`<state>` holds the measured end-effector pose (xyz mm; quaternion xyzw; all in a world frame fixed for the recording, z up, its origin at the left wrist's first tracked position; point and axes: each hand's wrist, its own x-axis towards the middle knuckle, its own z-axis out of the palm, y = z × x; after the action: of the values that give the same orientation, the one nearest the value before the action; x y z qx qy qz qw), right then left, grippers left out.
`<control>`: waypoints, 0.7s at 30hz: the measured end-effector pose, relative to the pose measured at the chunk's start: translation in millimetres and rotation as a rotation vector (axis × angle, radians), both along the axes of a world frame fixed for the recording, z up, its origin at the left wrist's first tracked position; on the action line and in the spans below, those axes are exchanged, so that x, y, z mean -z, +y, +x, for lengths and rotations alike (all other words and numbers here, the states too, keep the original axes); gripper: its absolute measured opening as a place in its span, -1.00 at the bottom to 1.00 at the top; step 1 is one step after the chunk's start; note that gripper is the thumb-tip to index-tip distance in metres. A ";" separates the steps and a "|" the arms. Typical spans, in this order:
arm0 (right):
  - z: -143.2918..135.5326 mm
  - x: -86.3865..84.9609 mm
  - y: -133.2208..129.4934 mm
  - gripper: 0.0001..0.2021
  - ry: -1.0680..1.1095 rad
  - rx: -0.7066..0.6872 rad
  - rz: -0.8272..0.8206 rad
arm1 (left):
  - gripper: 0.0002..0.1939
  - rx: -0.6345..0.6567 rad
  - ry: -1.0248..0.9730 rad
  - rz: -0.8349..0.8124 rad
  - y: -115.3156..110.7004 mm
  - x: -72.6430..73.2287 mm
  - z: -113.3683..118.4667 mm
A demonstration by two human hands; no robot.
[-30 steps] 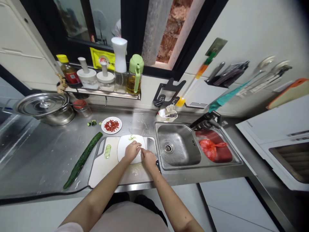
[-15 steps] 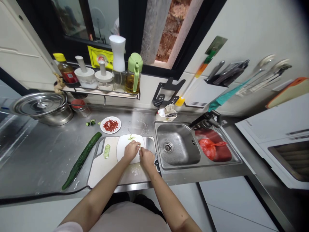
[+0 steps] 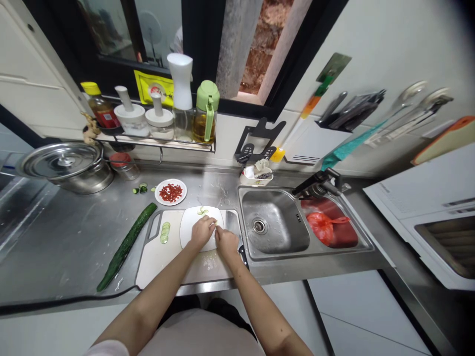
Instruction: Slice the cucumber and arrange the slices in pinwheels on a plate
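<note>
Right hand [image 3: 227,243] curls closed at the plate [image 3: 188,228], its grip unclear; more knife handle [image 3: 243,257] shows than before.

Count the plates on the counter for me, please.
2: a square plate on the cutting board, partly hidden by the left hand and right hand, and a round plate with red pieces beyond the board.

Dark-framed window [image 3: 203,59] above steel counter [image 3: 67,237], pale wall [image 3: 393,39], white cabinets [image 3: 356,311] below.
</note>
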<state>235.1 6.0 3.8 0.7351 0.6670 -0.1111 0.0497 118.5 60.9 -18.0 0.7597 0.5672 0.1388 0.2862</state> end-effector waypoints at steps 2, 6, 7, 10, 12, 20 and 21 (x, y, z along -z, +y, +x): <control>0.4 -0.2 1.1 -0.67 0.001 -0.001 -0.005 | -0.75 -0.002 0.000 0.006 0.3 0.8 0.2; 0.2 -2.7 3.5 -0.67 0.004 0.005 -0.012 | -0.76 -0.006 -0.004 0.026 0.9 1.6 0.9; 0.2 -3.4 4.0 -0.67 0.006 0.007 -0.016 | -0.76 -0.009 -0.003 0.030 1.1 1.5 1.1; 0.4 -4.7 4.6 -0.67 0.010 0.010 -0.025 | -0.77 -0.012 0.001 0.036 1.8 1.0 1.9; 0.8 -4.8 4.0 -0.67 0.008 0.010 -0.025 | -0.77 -0.011 0.003 0.039 2.1 0.9 2.3; 0.1 -2.1 1.8 -0.67 0.010 0.023 -0.018 | -0.76 -0.003 -0.011 0.038 1.8 0.0 2.0; -0.2 -1.6 1.7 -0.68 0.019 0.028 -0.021 | -0.76 -0.003 -0.014 0.033 1.8 -0.2 2.0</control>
<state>234.9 7.7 5.4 0.7427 0.6558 -0.1257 0.0497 120.6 62.7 -17.8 0.7624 0.5639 0.1541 0.2774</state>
